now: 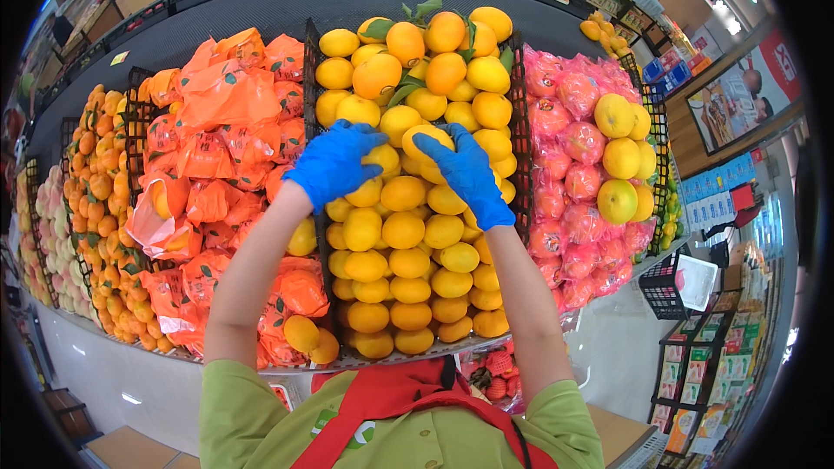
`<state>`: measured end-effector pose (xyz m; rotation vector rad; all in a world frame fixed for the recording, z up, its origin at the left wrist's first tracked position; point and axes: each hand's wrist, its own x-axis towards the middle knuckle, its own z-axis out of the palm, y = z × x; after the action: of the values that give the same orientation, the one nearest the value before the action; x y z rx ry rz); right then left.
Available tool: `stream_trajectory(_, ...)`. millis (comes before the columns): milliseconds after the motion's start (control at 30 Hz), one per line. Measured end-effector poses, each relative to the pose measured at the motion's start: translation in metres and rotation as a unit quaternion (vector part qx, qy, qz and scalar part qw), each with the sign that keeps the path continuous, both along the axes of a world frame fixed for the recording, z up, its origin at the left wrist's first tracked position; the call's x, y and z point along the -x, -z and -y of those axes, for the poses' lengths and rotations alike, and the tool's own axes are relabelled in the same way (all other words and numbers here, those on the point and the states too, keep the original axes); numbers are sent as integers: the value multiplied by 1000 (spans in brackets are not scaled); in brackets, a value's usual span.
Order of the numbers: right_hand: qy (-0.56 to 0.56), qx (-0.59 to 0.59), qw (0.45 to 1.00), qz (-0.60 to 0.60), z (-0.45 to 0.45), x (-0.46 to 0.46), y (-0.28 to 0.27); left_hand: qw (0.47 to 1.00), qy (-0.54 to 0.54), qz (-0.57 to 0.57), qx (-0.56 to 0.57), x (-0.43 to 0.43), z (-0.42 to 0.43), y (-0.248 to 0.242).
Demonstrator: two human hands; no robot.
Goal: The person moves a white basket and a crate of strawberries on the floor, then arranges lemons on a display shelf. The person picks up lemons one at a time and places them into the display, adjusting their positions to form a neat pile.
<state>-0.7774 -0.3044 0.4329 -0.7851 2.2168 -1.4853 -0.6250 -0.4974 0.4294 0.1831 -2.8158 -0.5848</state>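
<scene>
Both of my hands wear blue gloves and reach over a slanted display of oranges (409,230) laid in rows between black mesh dividers. My right hand (464,166) has its thumb and fingers around one yellow-orange fruit (427,143), near the middle of the display. To the left of it, my left hand (340,159) rests over the oranges, fingers apart and pointing right, with nothing seen in its grasp. Beyond my hands, larger oranges with green leaves (445,31) are heaped at the top of the section.
Fruit in orange plastic wrapping (225,101) fills the section on the left. On the right lie pink-wrapped fruits (582,142) with yellow-green citrus (617,202) on top. Black mesh dividers (521,124) rise beside the oranges. Small mandarins (98,176) lie farther left.
</scene>
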Motion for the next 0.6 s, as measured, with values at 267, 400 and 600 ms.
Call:
stream_trajectory(267, 1, -34, 997, -63, 1, -5, 7, 996, -80, 27, 35, -6, -21, 7)
stream_trajectory(400, 4, 81, 990, 117, -9, 10, 7, 996, -82, -2, 35, -11, -21, 11)
stream_trajectory(600, -2, 80, 995, 65, -14, 10, 14, 999, -34, 10, -11, -12, -5, 13)
